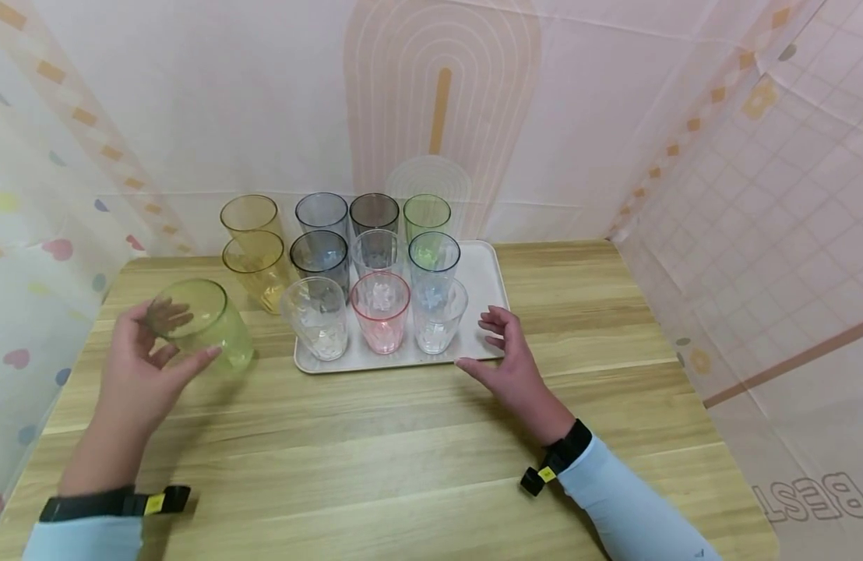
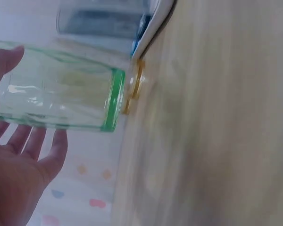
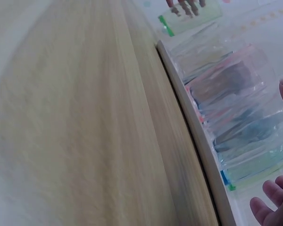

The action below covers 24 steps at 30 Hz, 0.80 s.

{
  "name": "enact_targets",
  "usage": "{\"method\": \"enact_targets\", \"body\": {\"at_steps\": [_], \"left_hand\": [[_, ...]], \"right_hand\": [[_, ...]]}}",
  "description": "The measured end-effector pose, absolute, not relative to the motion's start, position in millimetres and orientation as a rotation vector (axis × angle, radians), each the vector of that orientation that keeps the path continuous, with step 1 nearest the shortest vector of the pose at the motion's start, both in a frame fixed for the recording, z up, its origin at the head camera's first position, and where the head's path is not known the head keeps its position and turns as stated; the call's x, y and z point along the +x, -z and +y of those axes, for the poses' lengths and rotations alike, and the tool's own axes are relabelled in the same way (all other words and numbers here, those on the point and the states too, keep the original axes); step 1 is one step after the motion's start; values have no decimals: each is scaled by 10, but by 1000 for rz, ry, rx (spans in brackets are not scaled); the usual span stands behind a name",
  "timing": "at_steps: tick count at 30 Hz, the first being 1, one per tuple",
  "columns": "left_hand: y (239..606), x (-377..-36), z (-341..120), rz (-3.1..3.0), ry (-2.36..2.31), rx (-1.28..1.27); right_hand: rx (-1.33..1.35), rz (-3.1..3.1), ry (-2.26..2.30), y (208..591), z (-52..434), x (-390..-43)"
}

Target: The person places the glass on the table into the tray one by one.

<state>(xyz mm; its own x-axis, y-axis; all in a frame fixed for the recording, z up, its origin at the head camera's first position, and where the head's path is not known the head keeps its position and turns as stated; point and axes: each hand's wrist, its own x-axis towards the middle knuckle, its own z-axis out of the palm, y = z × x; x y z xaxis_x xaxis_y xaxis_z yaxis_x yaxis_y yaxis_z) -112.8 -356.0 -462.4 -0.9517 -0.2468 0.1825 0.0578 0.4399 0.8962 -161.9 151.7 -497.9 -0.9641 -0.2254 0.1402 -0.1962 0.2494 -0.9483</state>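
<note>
left hand (image 1: 140, 362) grips a green tumbler (image 1: 203, 323) at nine o'clock of the full tray (image 1: 484, 273), two yellow tumblers (image 1: 256, 249) also off it, right hand (image 1: 508, 354) open.

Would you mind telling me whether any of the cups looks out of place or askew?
Yes: the green cup in the left hand is tilted, off the tray. Two yellow cups also stand on the table beside the tray, while the rest sit upright in rows on it. Nothing is spilled.

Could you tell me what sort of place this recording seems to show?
Probably a staged tabletop booth, not a real kitchen: a wooden table enclosed by patterned fabric walls, with coloured plastic tumblers lined up on a white tray.
</note>
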Motion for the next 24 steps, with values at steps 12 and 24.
{"method": "enact_targets", "body": {"at_steps": [12,24], "left_hand": [[4473,-634,-2891,-2506,1490,-490],[4501,-847,-2023,-2549,1643,-733]], "right_hand": [[-613,2504,1878,4980,1476,-1402],[-1071,2352,1722,4896,1325,-1321]]}}
